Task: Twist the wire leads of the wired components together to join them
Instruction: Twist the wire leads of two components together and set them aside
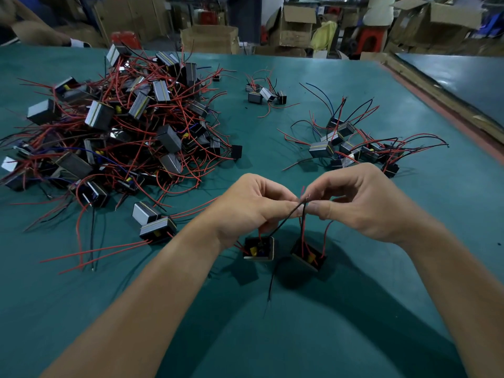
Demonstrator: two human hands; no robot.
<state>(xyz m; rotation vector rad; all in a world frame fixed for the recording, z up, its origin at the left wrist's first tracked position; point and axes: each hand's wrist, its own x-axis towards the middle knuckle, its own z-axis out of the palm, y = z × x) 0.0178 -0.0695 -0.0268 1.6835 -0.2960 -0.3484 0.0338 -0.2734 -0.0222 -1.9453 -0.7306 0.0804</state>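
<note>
Fingers (281, 205) of left hand (251, 205) and right hand (365, 205) pinch 2 crossed leads (303, 207) above the table (272, 336); both components (259, 248) hang at 6 o'clock. Good twisting likely needs bare tips held level, left side fixed, right rolling.

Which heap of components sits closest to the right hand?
The mid-sized heap just beyond the right hand; the big heap lies left, the small one farther back.

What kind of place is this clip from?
Probably a small electronics assembly workshop: a heap of wired transformers on a green work mat, cardboard cartons behind, left hand and right hand pinching wire leads.
</note>
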